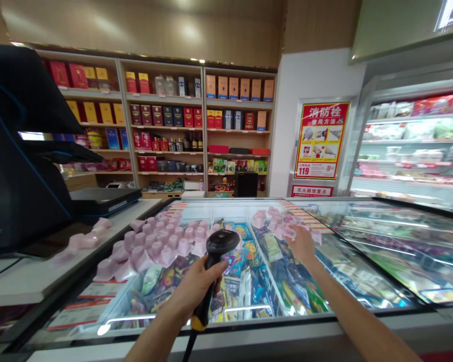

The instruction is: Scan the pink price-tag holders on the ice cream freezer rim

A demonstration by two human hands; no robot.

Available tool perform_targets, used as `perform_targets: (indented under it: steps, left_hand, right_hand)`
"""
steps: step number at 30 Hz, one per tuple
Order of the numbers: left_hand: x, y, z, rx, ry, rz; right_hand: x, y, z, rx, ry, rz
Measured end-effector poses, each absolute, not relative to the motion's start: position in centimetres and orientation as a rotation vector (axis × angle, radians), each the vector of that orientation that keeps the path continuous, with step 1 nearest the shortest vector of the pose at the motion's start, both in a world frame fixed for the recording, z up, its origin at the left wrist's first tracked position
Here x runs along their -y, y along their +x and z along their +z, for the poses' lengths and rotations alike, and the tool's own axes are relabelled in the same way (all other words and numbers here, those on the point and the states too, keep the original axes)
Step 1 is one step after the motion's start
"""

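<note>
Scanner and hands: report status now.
Left hand gripping scanner. Right hand at pink moulded pieces atop freezer. More pink pieces crowd its left side.

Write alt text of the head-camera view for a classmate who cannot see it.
The left hand holds a black scanner over a glass-topped display case; the right hand touches pink, cup-shaped pieces on top. Behind are shelves of boxed goods.

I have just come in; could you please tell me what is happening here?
A person at a glass-topped freezer holds a black handheld scanner in the left hand. The right hand is at a small group of pink cup-shaped pieces; whether it grips one is unclear. A larger pink group sits on the freezer's left part, and a few loose pink pieces lie on the counter further left.
</note>
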State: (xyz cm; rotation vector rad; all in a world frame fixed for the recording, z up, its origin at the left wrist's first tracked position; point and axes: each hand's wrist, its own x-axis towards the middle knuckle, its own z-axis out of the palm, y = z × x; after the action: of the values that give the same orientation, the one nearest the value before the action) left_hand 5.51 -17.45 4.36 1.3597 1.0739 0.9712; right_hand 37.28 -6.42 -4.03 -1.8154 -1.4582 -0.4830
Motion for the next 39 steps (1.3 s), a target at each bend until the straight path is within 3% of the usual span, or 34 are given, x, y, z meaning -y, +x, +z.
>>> perform_targets:
  steps: [6, 18, 39]
  left_hand:
    - [18.6, 6.5, 5.3, -1.059, 1.365, 0.883]
    - [19.7, 5.4, 5.7, -0.969, 1.403, 0.860]
    - [18.6, 3.2, 6.1, -0.959, 1.337, 0.998]
  right_hand:
    - [8.1, 39.1, -4.6, 1.541, -1.966, -0.460]
    - [8.5, 33.1, -2.5, 1.547, -1.240, -0.062]
    - [3.8, 27.7, -3.4, 1.640, -1.223, -0.079]
